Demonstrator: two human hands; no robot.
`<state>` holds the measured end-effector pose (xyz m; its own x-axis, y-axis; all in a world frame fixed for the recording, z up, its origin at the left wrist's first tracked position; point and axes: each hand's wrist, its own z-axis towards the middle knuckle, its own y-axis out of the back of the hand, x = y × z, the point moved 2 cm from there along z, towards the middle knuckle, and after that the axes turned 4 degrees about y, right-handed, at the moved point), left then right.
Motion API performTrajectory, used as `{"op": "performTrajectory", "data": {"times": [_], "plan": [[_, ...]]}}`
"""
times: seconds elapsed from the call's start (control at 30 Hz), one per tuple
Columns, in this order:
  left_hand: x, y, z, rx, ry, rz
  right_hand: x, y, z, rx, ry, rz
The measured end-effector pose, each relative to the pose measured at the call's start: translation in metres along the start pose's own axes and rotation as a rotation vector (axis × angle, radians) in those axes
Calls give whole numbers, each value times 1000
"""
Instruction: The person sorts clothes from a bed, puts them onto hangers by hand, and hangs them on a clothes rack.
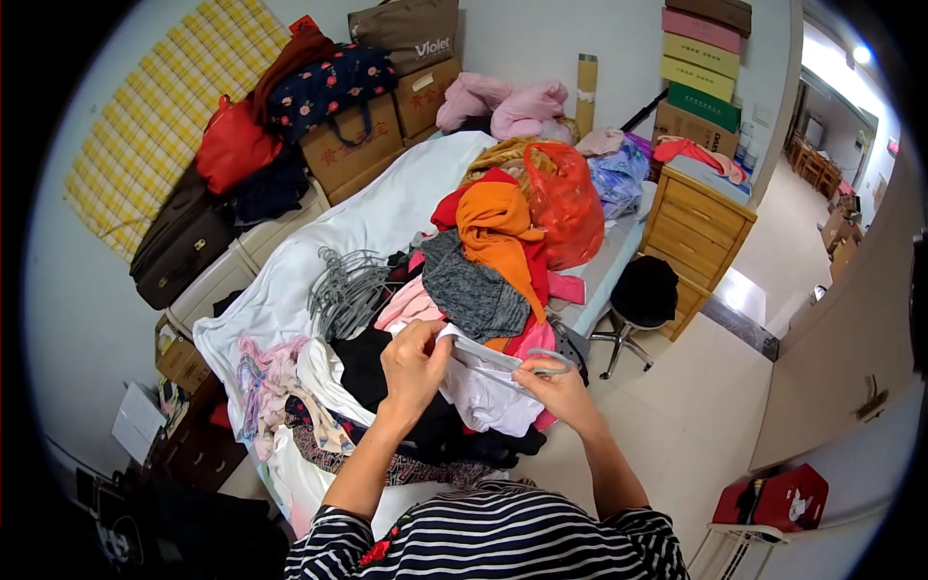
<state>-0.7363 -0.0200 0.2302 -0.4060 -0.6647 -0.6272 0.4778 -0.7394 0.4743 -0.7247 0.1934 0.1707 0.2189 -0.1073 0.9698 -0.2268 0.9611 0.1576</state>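
A white garment hangs between my two hands over the bed. My left hand is closed, its thumb and fingers pinching the garment's upper left edge. My right hand is closed around a grey clothes hanger, whose curved part shows above the fingers; the rest is mostly hidden by cloth and hand. Left of my hands lies a bunch of grey hangers on the white sheet. Just beyond my hands are a dark grey knitted garment and an orange garment. Black cloth lies by my left hand.
A red plastic bag stands on the clothes heap. To the right are a round black stool and a wooden drawer unit below stacked boxes. Cartons and bags line the far side. Patterned clothes lie nearest me.
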Motion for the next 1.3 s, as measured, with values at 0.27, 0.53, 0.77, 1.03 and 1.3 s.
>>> {"op": "performTrajectory", "data": {"times": [0.27,0.53,0.77,1.03,1.3], "plan": [[-19,4,-9,-79,-230,7,4,-4,-9,-33,138,155],[-7,5,-4,-115,-154,-117,-17,14,-37,-73,-76,28],[-29,-19,-23,41,-331,-133,0,6,-38,-177,123,83],[0,15,4,-197,-236,0,-14,16,-43,-282,65,393],[96,-8,23,573,337,-832,-23,16,-41,-238,78,507]]}}
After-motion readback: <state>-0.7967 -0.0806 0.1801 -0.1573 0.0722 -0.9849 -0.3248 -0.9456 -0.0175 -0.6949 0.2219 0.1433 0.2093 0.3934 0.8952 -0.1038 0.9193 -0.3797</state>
